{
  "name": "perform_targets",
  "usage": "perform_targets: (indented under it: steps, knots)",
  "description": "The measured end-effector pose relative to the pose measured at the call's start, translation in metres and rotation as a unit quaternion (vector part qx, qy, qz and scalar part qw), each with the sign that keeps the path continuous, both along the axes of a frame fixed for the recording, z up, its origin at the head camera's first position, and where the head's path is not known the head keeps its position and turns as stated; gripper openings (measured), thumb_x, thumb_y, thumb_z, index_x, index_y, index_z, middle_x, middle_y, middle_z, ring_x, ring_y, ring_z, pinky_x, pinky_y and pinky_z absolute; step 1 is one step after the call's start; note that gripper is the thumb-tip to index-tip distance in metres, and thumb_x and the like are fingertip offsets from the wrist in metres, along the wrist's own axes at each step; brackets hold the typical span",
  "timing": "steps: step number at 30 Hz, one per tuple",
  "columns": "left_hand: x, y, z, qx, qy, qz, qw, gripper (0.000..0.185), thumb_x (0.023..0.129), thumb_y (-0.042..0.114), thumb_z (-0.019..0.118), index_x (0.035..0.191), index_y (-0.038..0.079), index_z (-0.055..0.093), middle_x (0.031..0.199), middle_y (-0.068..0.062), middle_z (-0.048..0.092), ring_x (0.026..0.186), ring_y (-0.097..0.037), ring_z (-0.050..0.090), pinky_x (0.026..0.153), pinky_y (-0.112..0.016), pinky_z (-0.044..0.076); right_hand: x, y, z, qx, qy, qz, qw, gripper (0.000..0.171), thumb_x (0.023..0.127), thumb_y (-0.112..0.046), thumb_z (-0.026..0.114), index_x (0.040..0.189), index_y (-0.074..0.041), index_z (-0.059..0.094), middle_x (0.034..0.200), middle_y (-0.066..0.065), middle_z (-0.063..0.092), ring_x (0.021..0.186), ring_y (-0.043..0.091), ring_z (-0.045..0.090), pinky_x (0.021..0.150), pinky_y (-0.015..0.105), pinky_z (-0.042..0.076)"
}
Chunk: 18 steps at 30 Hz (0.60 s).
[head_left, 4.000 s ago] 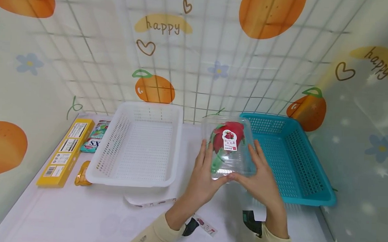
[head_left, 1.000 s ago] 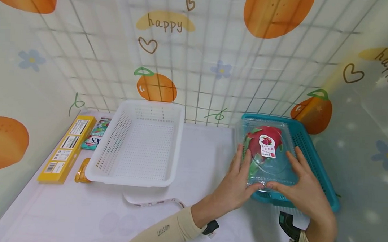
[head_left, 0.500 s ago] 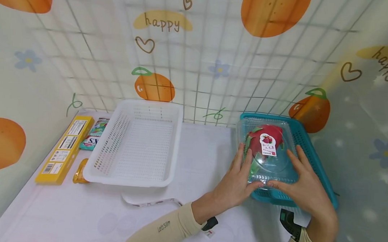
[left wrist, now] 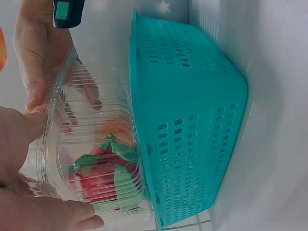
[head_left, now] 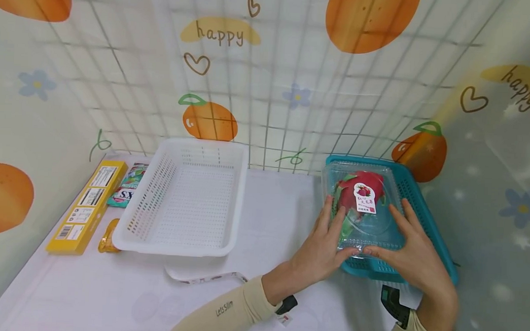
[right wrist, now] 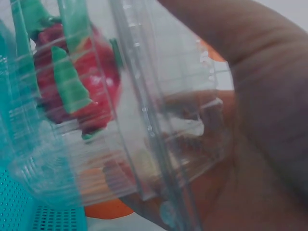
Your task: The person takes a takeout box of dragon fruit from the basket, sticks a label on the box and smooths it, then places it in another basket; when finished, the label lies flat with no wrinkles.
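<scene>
A clear plastic clamshell box point(head_left: 379, 234) with a red and green dragon fruit point(head_left: 373, 179) inside is held over the teal basket point(head_left: 373, 274). My left hand point(head_left: 316, 251) grips the box's left and near edges. On the opposite side, my right hand point(head_left: 421, 258) grips it, fingers along the right edge; the two thumbs almost meet at the front. In the left wrist view, the ribbed bottom of the box point(left wrist: 103, 113) lies at the level of the basket's rim. A white label point(head_left: 364, 198) with a fruit picture is on the lid.
To the left stands a white perforated basket point(head_left: 188, 246). Beyond it lie a long yellow box point(head_left: 87, 207), a green snack packet point(head_left: 128, 186) and a small golden packet point(head_left: 108, 237). A printed strip point(head_left: 211, 277) lies in front. A wire grid point(head_left: 267, 121) shows behind the baskets.
Since four seconds ago, both hands have carried the clamshell box rightward from between the baskets to over the teal one. Over the last second, hands and box have hardly moved.
</scene>
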<state>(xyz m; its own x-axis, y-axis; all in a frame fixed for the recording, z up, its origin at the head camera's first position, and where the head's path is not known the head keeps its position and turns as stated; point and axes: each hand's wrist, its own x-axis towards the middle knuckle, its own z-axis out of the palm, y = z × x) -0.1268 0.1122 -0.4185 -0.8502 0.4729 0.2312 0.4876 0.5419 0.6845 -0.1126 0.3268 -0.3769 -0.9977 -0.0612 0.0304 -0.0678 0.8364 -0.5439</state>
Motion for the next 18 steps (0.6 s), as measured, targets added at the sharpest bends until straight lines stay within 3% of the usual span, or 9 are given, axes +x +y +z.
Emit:
perform_targets:
  steps: [18]
  knots:
    - [-0.0041, 0.0038, 0.0005, -0.014, -0.001, 0.003, 0.9999, 0.089, 0.096, 0.038, 0.070, 0.162, 0.004, 0.022, 0.172, -0.015, -0.005, 0.157, -0.034, 0.024, 0.105, -0.037, 0.052, -0.0032, 0.0034, 0.0025, 0.003, 0.009, -0.001, 1.000, 0.116, 0.078, -0.044, 0.088, 0.162, -0.003, 0.020, 0.171, 0.022, -0.002, 0.147, 0.063, 0.015, 0.093, 0.085, 0.033]
